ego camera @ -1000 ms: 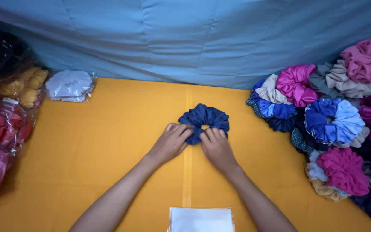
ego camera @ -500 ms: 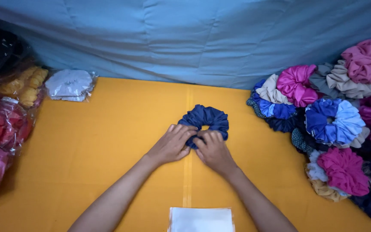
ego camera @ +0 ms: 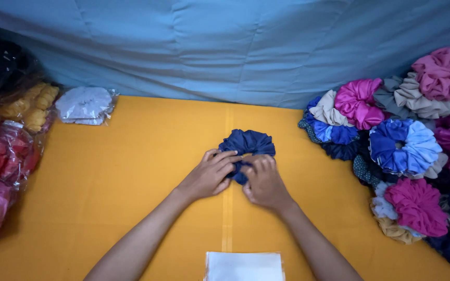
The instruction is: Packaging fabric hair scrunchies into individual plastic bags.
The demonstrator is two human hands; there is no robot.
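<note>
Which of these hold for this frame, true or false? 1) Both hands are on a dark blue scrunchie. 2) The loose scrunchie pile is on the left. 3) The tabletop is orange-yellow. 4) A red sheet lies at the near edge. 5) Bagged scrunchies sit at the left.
1) True: the left hand and right hand both grip the dark blue scrunchie.
2) False: the loose scrunchie pile lies on the right.
3) True: the tabletop is orange-yellow.
4) False: the sheet at the near edge is white.
5) True: bagged scrunchies sit at the left, with a white scrunchie bag beside them.
</note>
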